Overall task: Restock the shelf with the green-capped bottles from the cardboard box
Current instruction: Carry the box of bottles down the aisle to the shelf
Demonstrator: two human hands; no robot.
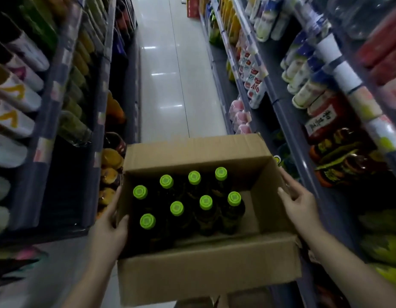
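Head view — green caps (187, 195) unmarked

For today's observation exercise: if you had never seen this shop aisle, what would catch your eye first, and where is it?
First, the eight bright green round bottle caps on dark bottles, clustered in the left part of the open brown cardboard box at the bottom centre. Next, the left hand and right hand gripping the box's two sides. Beyond runs a glossy pale tiled floor between crowded shelves.

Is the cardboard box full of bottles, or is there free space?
Partly full: eight green-capped bottles stand upright, and the cardboard box shows bare floor at its right side.
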